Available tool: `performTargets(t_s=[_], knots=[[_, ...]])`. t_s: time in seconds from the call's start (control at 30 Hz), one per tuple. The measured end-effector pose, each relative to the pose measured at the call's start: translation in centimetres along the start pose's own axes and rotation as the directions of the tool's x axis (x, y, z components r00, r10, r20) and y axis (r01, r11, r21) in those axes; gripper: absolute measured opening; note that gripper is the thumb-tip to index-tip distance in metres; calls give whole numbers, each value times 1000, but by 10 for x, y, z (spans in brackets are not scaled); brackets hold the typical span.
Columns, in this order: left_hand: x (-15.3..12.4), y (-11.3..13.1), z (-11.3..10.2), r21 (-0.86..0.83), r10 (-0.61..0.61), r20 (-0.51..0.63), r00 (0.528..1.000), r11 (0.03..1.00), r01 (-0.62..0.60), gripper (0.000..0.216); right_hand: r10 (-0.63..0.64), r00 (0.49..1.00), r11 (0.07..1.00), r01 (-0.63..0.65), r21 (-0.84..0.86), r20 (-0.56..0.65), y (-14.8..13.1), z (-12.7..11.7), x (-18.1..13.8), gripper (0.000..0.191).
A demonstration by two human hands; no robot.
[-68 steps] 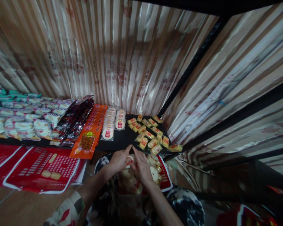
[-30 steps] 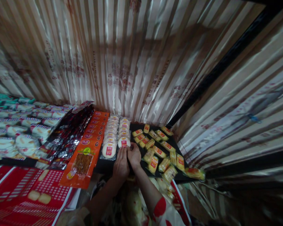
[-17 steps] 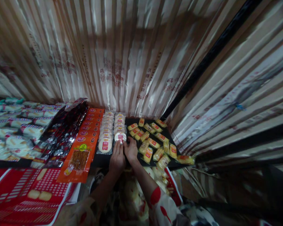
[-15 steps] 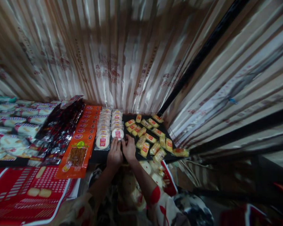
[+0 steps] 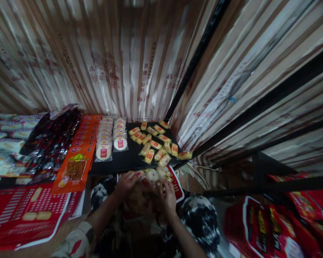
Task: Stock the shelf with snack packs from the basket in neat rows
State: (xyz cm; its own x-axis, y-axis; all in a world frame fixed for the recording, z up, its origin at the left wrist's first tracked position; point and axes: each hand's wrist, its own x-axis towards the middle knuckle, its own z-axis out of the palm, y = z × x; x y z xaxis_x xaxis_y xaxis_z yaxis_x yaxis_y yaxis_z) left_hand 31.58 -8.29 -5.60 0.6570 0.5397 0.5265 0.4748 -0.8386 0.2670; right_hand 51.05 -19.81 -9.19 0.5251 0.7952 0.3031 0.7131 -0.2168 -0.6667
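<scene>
Low in front of me, a red basket (image 5: 179, 186) with a white rim holds round pale crackers in clear wrappers (image 5: 152, 175). At the basket's left side is my left hand (image 5: 127, 182), its fingers bent together beside a wrapped packet; what they hold, if anything, is hidden. My right hand (image 5: 168, 196) reaches over the basket's right part with its fingers curved and apart, nothing plainly in them. Beyond, on the black shelf (image 5: 118, 161), stand two overlapping rows of round white crackers, a left row (image 5: 103, 151) and a right row (image 5: 120, 143).
Small yellow packets (image 5: 156, 144) lie scattered on the shelf's right part. Left of the crackers are orange packs (image 5: 76, 166), dark red packets (image 5: 55, 143) and white packets (image 5: 8, 147). A red basket (image 5: 51, 204) stands at lower left, another with red bags (image 5: 247, 222) at lower right. Black poles (image 5: 196, 61) cross the striped sheeting.
Both hands have come back from the front of the right cracker row and down to the basket. They have moved apart. The view has shifted right, showing the red bags.
</scene>
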Motion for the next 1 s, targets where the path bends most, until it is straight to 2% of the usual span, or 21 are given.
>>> performTargets(t_s=[0.07, 0.17, 0.33, 0.47, 0.63, 0.73, 0.87, 1.0], knots=[[-7, 8, 8, -12, 11, 60, 998, 1000, -10, 23, 72, 996, 995, -75, -69, -53, 15, -7, 12, 31], [-13, 16, 14, -29, -3, 195, 981, 1000, 9, 24, 125, 992, 977, -123, -174, -4, 23, -11, 36, 35], [-14, 29, 7, -12, -132, 420, 898, 988, 151, 25, 129, 978, 924, -60, -379, 161, 27, -6, 65, 46], [-16, 36, 3, -10, -205, 516, 831, 969, 245, 22, 81, 964, 932, 16, -362, 251, 38, 0, 75, 39], [-22, 47, 4, -37, -230, 536, 812, 955, 295, 29, 119, 951, 940, -16, -340, 284, 47, -7, 72, 34], [-20, 60, 11, -64, -254, 530, 809, 939, 337, 29, 98, 944, 953, 2, -304, 316, 48, -17, 64, 34], [-15, 83, 27, -163, -301, 439, 847, 900, 404, 28, 11, 959, 980, 46, -194, 285, 46, -32, 49, 33], [-12, 98, 40, -275, -315, 360, 878, 864, 423, 35, 41, 981, 985, -7, -175, 191, 37, -51, 35, 32]])
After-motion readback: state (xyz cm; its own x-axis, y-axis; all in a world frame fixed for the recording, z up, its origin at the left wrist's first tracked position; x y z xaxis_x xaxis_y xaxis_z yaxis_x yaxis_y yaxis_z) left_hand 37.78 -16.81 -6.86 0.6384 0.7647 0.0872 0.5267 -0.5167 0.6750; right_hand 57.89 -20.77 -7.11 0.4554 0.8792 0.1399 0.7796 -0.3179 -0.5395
